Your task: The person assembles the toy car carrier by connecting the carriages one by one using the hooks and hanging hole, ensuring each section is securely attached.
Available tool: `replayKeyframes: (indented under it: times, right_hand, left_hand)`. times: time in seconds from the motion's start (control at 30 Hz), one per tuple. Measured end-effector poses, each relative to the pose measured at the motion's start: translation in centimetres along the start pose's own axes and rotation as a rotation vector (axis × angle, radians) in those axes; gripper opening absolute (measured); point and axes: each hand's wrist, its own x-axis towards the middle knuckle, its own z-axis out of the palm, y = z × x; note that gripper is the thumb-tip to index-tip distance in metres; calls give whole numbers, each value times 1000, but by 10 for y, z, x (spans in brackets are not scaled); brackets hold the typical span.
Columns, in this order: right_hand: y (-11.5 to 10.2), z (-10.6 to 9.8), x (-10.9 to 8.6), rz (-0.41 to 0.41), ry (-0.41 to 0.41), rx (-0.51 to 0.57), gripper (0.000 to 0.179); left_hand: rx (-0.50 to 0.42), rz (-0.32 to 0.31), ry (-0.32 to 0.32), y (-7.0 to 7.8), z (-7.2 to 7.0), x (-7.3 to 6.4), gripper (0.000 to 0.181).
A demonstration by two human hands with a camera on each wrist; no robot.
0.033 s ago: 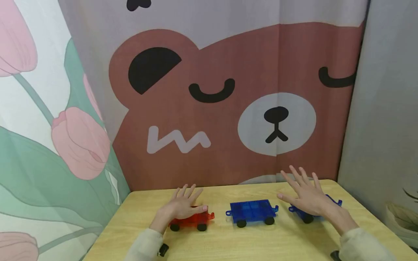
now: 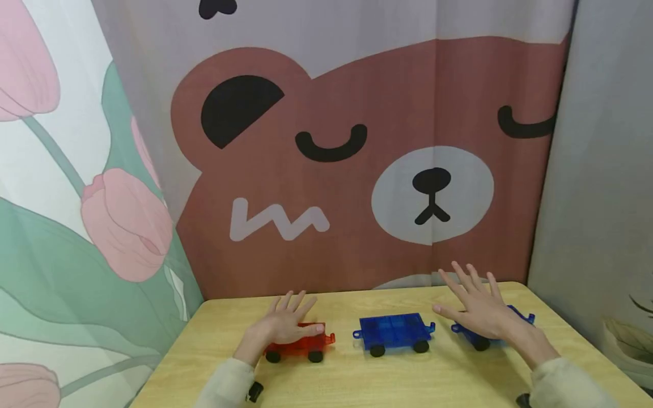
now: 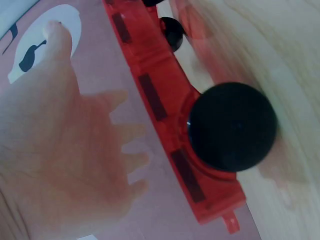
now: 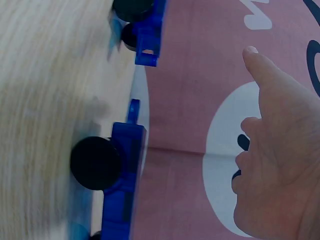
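Note:
Three toy train cars with black wheels stand in a row on the table: a see-through red one (image 2: pixel 306 344) at left, a see-through blue one (image 2: pixel 390 330) in the middle and another blue one (image 2: pixel 463 331) at right. My left hand (image 2: pixel 279 327) hovers over the red car, palm down, fingers spread, hiding part of its top. In the left wrist view a gap separates the palm (image 3: pixel 55 150) from the red car (image 3: pixel 160 85). My right hand (image 2: pixel 482 311) is spread over the right blue car, covering much of it; the right wrist view shows space between hand (image 4: pixel 280 165) and car (image 4: pixel 120 175).
The light wooden table (image 2: pixel 398 379) has rounded back corners. Behind it hangs a curtain (image 2: pixel 347 226) with a bear print, and at left a tulip-print curtain (image 2: pixel 127 221). A pale pot-like object (image 2: pixel 627 345) stands beyond the table's right edge.

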Motion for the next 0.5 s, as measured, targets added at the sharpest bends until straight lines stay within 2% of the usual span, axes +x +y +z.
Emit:
replayKeyframes:
  times: [0.1,0.2,0.27,0.5]
  right_hand:
    - [-4,4,0,-13,-10,41,89]
    - [-13,11,2,-44,-31,119,86]
    - [-19,14,5,-65,-53,172,84]
    - [-37,31,7,-160,-201,283,79]
  left_hand:
    - [-24,2,-37,1,-5,-5,100]
    - [-58,18,-102,2,-13,-12,105]
    - [-77,36,-114,0,-16,-13,104]
    - [-200,70,-158,-1,-23,-13,89]
